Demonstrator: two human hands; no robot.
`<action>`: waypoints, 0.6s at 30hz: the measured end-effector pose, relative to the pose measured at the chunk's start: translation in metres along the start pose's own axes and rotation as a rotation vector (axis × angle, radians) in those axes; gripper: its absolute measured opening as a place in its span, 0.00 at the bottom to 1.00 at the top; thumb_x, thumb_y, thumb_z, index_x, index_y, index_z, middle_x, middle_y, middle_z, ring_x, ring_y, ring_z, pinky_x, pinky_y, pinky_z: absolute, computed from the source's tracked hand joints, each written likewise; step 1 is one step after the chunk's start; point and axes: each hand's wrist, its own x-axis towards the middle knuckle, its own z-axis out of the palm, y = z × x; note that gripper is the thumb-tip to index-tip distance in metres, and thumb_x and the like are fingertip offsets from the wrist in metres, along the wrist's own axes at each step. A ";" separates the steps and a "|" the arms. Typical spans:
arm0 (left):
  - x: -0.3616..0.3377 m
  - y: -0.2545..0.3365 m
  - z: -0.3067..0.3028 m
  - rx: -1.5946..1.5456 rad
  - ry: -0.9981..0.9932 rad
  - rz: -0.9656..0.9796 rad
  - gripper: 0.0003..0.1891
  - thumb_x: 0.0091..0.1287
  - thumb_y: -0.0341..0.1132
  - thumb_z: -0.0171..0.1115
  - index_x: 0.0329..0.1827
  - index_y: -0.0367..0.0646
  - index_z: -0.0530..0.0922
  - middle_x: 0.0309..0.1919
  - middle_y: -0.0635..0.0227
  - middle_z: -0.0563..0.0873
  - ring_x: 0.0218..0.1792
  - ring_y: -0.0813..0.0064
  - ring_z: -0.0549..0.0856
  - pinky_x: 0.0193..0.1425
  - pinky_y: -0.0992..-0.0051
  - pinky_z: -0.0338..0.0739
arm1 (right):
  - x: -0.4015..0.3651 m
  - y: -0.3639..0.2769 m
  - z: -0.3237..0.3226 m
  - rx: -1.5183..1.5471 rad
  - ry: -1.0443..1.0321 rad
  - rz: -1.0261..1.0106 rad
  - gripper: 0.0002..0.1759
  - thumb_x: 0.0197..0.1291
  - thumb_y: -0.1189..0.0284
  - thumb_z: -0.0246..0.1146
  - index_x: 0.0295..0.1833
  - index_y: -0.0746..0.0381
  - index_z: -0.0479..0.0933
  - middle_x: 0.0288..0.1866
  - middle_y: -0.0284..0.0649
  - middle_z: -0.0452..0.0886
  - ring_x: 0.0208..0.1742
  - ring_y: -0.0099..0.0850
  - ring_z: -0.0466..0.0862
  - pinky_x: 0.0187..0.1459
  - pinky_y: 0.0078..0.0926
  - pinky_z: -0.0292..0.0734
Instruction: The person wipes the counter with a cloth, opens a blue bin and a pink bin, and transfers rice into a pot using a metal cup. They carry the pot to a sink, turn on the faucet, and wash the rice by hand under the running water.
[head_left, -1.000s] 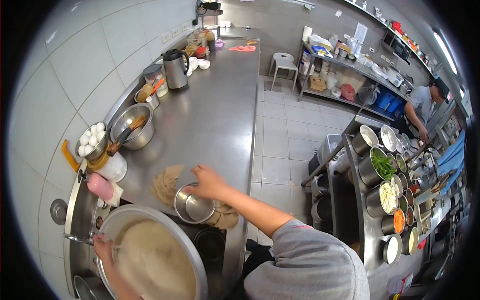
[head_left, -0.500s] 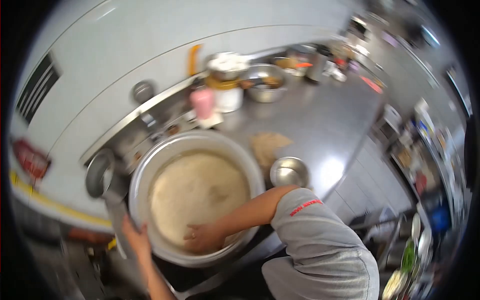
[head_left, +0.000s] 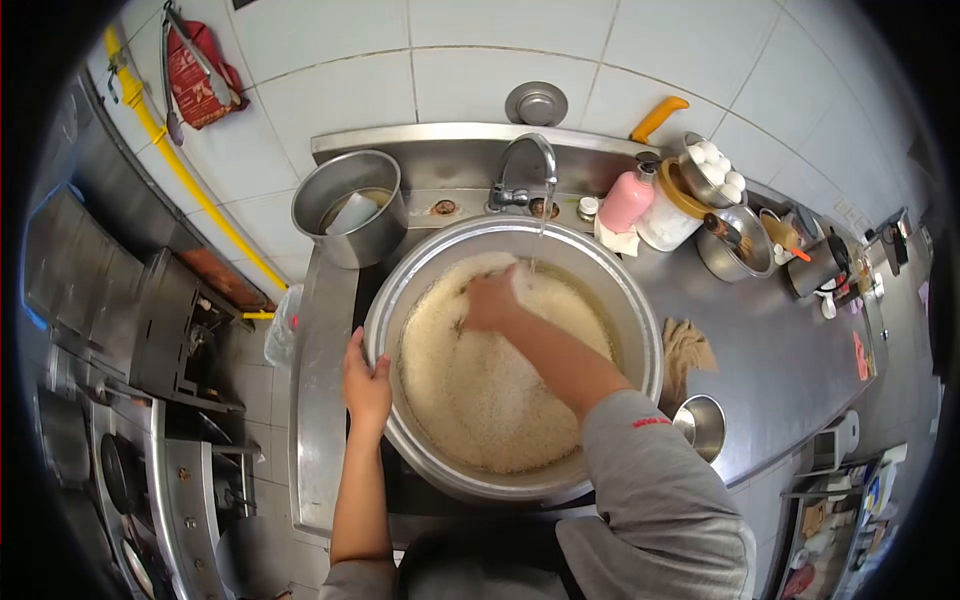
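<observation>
A large round metal pot (head_left: 652, 350) stands at the sink, with pale wet rice (head_left: 490, 385) and cloudy water in it. My left hand (head_left: 366, 390) is at the pot's left edge, fingers along the outside and thumb on the rim. My right hand (head_left: 490, 302) reaches down into the rice near the far side; its fingertips are buried and hidden. Just behind that hand, a thin stream of water runs from the curved faucet (head_left: 540, 145) into the pot.
A deep metal pot (head_left: 350, 245) stands at the left of the sink. To the right are a pink pump bottle (head_left: 627, 200), a metal bowl (head_left: 738, 255), a bowl of eggs (head_left: 715, 165), a brown cloth (head_left: 688, 350) and a small steel bowl (head_left: 700, 425).
The view has swung round and sharpened, bringing the running faucet into sight. My right hand has moved from the pot's near side to its far side. My left hand stays at the rim.
</observation>
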 end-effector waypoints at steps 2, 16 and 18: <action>-0.001 -0.010 0.005 0.037 0.050 0.084 0.28 0.59 0.28 0.59 0.64 0.43 0.63 0.55 0.51 0.74 0.45 0.59 0.78 0.48 0.71 0.70 | 0.000 0.025 -0.013 0.063 -0.146 0.172 0.43 0.43 0.38 0.57 0.58 0.59 0.72 0.60 0.41 0.72 0.63 0.43 0.69 0.61 0.66 0.48; 0.000 0.006 0.002 0.047 0.038 -0.016 0.27 0.59 0.29 0.60 0.63 0.43 0.63 0.54 0.51 0.74 0.52 0.55 0.76 0.53 0.66 0.71 | -0.121 0.081 0.012 0.384 -0.577 0.136 0.31 0.37 0.52 0.67 0.45 0.64 0.79 0.46 0.52 0.80 0.48 0.43 0.79 0.49 0.35 0.73; -0.002 0.005 0.001 0.040 0.028 -0.018 0.27 0.58 0.29 0.60 0.62 0.43 0.64 0.55 0.51 0.73 0.53 0.55 0.75 0.54 0.66 0.70 | -0.133 0.076 0.066 0.458 -0.439 0.122 0.26 0.36 0.57 0.68 0.39 0.66 0.79 0.40 0.52 0.81 0.43 0.44 0.81 0.44 0.36 0.75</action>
